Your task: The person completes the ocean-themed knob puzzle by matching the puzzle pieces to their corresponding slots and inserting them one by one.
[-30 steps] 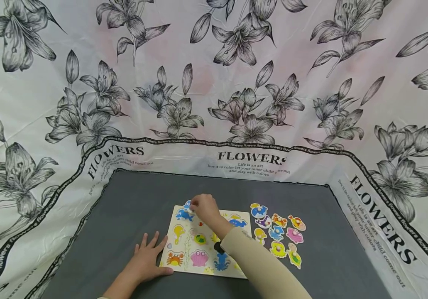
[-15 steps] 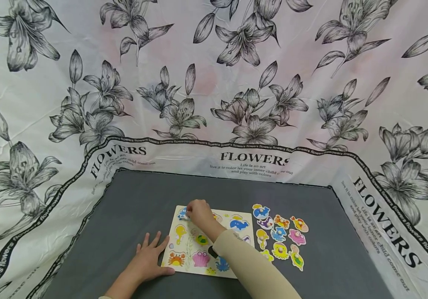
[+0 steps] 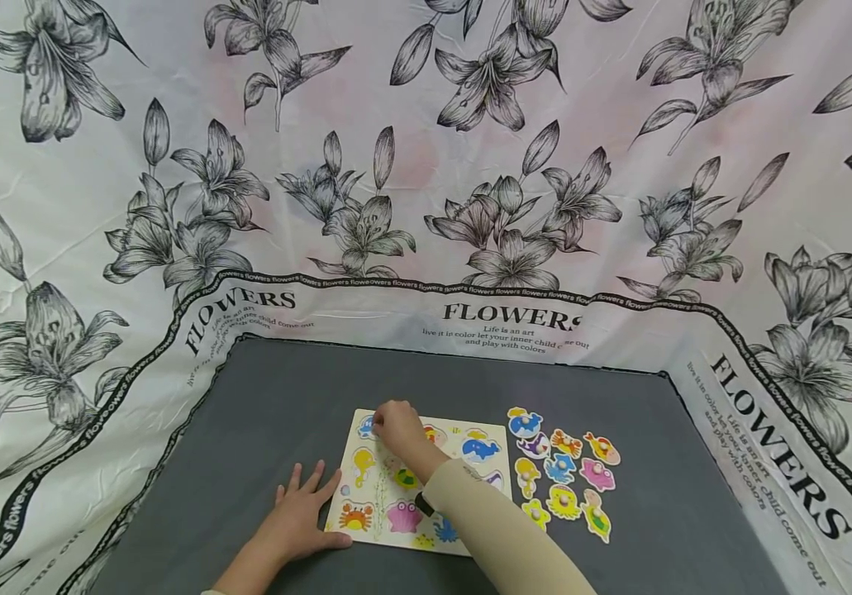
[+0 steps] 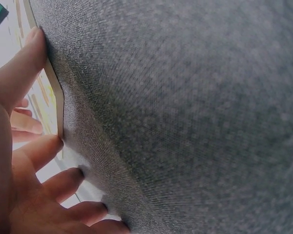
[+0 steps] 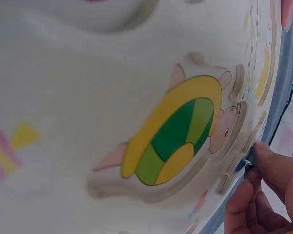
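Note:
A pale wooden knob-puzzle board (image 3: pixel 388 537) with sea-animal pictures lies on the table. My left hand (image 3: pixel 295 514) spreads its fingers at the board's lower left, with thumb and index fingertip against its edges, as the left wrist view (image 4: pixel 39 185) confirms. My right hand (image 3: pixel 401 430) reaches over the board to its upper left corner. There it pinches a blue sea-animal puzzle piece (image 3: pixel 367 427) by its knob, low against the board. In the right wrist view, a turtle picture (image 5: pixel 176 136) fills the middle and the pinching fingertips (image 5: pixel 263 153) are at right. The hand mostly hides the piece.
Several loose knobbed pieces, including a blue whale (image 3: pixel 525 425), an orange crab (image 3: pixel 566 444) and a pink piece (image 3: pixel 597 474), lie right of the board. The grey table (image 3: pixel 262 397) is bounded by a flower-printed curtain (image 3: pixel 366 314). My right sleeve covers the board's lower right.
My right hand has brought the blue piece down and slightly left to the board's upper left corner, and now stays there. My left hand holds its place; the view shifts slightly.

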Available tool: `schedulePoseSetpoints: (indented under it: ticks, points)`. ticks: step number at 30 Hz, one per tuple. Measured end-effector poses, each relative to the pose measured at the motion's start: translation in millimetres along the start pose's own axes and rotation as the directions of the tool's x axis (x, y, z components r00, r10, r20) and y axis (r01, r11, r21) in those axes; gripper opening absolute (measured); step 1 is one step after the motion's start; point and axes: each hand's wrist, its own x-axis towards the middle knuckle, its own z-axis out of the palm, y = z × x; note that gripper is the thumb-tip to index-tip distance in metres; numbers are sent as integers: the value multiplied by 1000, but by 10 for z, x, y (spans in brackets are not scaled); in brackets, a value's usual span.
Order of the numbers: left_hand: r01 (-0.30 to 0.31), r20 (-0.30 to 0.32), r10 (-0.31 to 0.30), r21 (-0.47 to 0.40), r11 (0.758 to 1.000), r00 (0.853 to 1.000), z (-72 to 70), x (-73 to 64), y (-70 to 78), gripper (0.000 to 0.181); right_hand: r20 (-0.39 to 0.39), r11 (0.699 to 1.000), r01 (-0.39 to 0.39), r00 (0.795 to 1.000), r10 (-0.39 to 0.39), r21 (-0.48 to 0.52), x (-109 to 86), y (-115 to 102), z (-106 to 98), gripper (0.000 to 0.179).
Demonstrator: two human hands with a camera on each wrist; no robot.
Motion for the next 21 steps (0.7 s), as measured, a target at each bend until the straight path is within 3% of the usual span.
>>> schedulePoseSetpoints:
  ticks: [16, 21]
  points:
    - [-6, 6, 6, 1, 1000, 1000, -18, 5, 29, 111, 33, 999, 18, 999, -19, 35, 75, 37, 22, 9]
    - [-4, -4, 4, 8, 1000, 1000, -13, -3, 11, 112, 51, 998, 52, 997, -55, 46, 54, 30, -4, 19]
